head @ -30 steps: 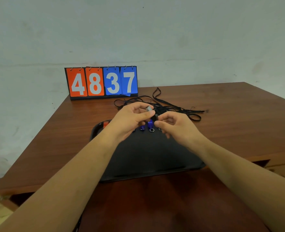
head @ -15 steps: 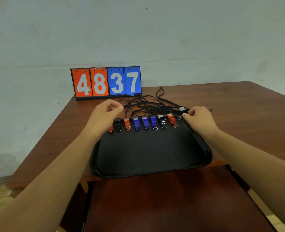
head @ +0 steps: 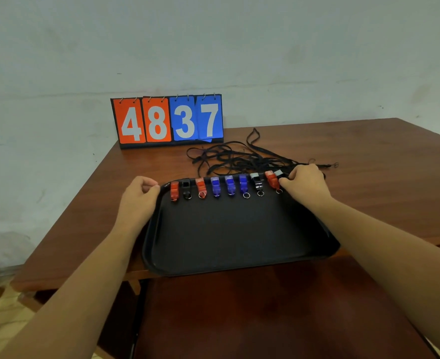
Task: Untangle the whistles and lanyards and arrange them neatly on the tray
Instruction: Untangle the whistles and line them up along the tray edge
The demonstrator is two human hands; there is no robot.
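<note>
The left hand (head: 138, 196) sits at the far left corner of the black tray (head: 234, 237), its fingers curled in with thumb and forefinger nearly meeting at the rim; whether they actually pinch the rim is hard to tell from this angle. The right hand (head: 305, 183) is at the far right corner, fingers bent and narrowed around a black whistle with a grey mouthpiece (head: 279, 174), its fingertips touching it just beside a red whistle (head: 272, 180). A row of whistles (head: 229, 185) lines the tray's far edge (red, black, red, three blue, black, red, then the one under the fingers), each lying side by side with its ring toward the person. The black lanyards (head: 239, 158) lie in a loose tangle on the wooden table (head: 382, 177) behind the tray, in front of a number flip board (head: 168, 120) reading 4837.
</note>
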